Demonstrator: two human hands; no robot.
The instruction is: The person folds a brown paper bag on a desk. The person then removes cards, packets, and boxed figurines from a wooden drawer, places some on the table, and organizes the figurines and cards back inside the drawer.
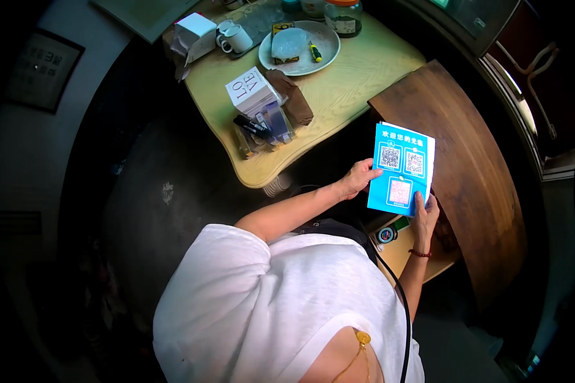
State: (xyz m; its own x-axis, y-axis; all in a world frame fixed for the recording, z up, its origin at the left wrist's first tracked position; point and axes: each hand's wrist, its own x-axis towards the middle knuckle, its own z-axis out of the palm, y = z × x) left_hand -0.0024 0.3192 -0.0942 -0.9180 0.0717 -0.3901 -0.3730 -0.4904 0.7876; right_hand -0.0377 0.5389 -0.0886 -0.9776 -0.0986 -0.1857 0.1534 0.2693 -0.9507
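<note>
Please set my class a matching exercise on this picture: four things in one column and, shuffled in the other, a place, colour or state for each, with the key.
Things
1. Card
2. Bracelet
3. Yellow tool
4. Pendant

Descriptions
A. Dark red
B. On the plate
C. Gold
D. Held in left hand and right hand

Pairs: 1-D, 2-A, 3-B, 4-C.

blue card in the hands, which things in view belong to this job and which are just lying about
Likely part of the job:
blue card
left hand
right hand

Apparently just lying about:
LOVE box
white mug
plate
jar
</note>
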